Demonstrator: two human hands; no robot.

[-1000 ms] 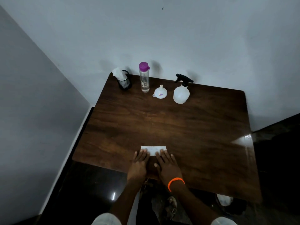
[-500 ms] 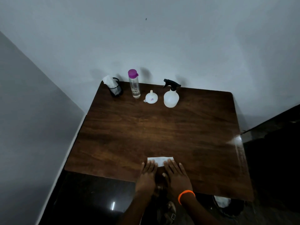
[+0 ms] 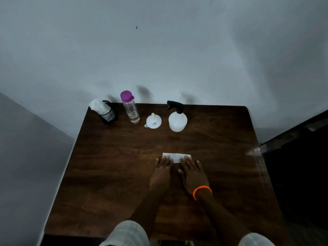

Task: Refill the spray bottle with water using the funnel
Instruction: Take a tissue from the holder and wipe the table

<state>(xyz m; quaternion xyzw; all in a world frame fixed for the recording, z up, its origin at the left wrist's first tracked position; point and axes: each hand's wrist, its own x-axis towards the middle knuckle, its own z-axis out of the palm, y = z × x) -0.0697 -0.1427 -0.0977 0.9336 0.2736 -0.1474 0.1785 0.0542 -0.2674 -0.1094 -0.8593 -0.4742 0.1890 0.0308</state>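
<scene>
Spray bottle [image 3: 177, 119] upright at the table's far edge, right of centre: translucent white body, black trigger head with the nozzle aimed left. Cap on, no funnel fitted. White funnel [image 3: 153, 120] just left of it and apart, lying mouth-down with the spout pointing up, a small sticker on its side and a tab at its lower left. Next leftward, clear water bottle [image 3: 131, 110] with a purple cap, closed, standing upright; clear liquid visible low in the body. Further left, near the far left corner, black holder [image 3: 108, 114] with white tissue [image 3: 96, 107] sticking out of the top.

Well nearer on the dark wooden table [image 3: 110, 167], white folded paper [image 3: 176, 156] lying flat. Left hand [image 3: 163, 172] and right hand [image 3: 192, 174] palm-down side by side, fingers straight and relaxed, fingertips resting on the paper's near edge. Nothing gripped by either. Orange band [image 3: 202, 190] on the right wrist. Pale sleeves [image 3: 126, 234] at the bottom of the view. Plain grey wall [image 3: 159, 50] behind the table.
</scene>
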